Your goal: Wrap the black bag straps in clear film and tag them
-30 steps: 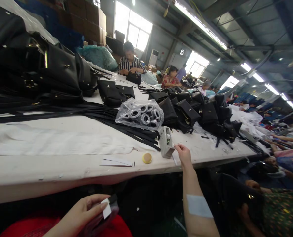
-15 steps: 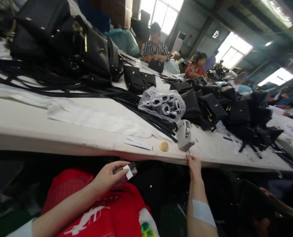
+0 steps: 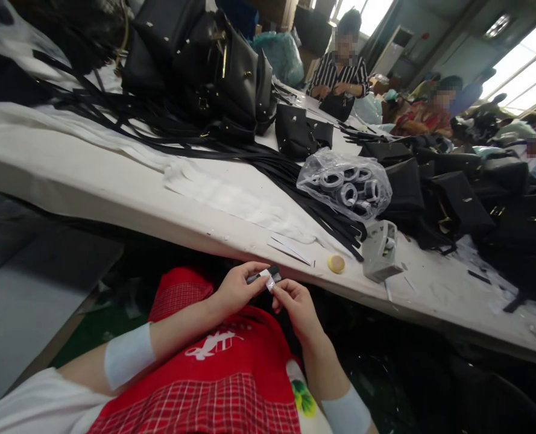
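Observation:
Over my lap, my left hand [image 3: 239, 288] is closed on a small black bundle [image 3: 272, 270], perhaps a folded strap, with a white piece [image 3: 264, 275] across it. My right hand [image 3: 297, 305] meets it from the right, thumb and finger pinched at the white piece's lower end. Whether the fingertips also hold a bit of clear tape is too small to tell. Beyond the hands, a grey tape dispenser [image 3: 380, 253] stands near the table's edge. To its left lie a round yellow-rimmed disc [image 3: 336, 264] and a narrow white strip [image 3: 290, 249].
Black handbags [image 3: 236, 78] are piled at the back left, and more black bags [image 3: 460, 205] lie at the right. Long black straps [image 3: 268, 160] run across the white table [image 3: 91, 175]. A clear bag of rolls [image 3: 344, 184] sits behind the dispenser. Across the table a person [image 3: 339, 75] handles a black bag.
My right hand has left the tape dispenser and come back left to the black bundle in my left hand. The view has swung, so the table now appears further right.

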A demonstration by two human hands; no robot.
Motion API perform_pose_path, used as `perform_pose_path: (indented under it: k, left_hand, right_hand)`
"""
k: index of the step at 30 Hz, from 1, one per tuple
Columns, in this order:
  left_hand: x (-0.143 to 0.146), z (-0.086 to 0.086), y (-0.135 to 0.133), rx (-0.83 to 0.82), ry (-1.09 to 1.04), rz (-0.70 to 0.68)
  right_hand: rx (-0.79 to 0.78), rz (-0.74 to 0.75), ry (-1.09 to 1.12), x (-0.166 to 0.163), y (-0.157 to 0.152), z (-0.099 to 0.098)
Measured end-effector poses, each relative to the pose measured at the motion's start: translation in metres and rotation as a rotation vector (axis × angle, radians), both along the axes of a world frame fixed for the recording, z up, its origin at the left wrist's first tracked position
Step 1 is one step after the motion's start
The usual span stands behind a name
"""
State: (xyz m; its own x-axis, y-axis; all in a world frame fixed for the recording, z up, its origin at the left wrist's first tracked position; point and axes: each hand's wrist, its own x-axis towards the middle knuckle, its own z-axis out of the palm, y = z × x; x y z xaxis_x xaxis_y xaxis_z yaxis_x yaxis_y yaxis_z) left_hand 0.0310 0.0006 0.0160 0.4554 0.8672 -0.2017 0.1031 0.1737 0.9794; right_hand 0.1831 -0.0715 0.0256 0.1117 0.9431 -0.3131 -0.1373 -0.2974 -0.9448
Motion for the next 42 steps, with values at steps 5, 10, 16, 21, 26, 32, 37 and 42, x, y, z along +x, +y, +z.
perform_pose_path:
  k: [5, 10, 16, 21, 26, 32, 37, 42]
  left_hand:
    - [-0.005, -0.002, 0.000, 0.029, -0.011, 0.007]
    - [-0.006, -0.006, 0.002, -0.006, -0.062, 0.033]
    - [-0.005, -0.006, 0.000, -0.074, -0.156, 0.033]
    - [-0.010, -0.008, 0.006, -0.028, -0.135, 0.124]
    - [-0.015, -0.009, 0.009, 0.145, -0.008, 0.112]
    - [-0.014, -0.003, -0.001, 0.185, 0.032, 0.034]
    - [-0.014, -0.006, -0.002, 0.156, -0.013, 0.028]
    - [-0.014, -0.007, 0.000, 0.177, -0.006, 0.062]
  right_hand:
    - [-0.048, -0.027, -0.010, -0.004, 0.006, -0.013]
    - [-0.077, -0.040, -0.037, -0.008, 0.006, -0.019]
    - [-0.097, -0.087, -0.033, -0.012, 0.008, -0.025]
    - [-0.017, -0.050, 0.009, -0.011, 0.001, -0.009]
    - [0.108, -0.051, 0.077, -0.007, -0.003, 0.008]
    - [0.063, -0.016, 0.114, -0.013, 0.006, 0.004]
    - [0.016, -0.037, 0.015, -0.019, 0.010, -0.004]
    - [0.005, -0.035, -0.014, -0.020, 0.012, -0.004]
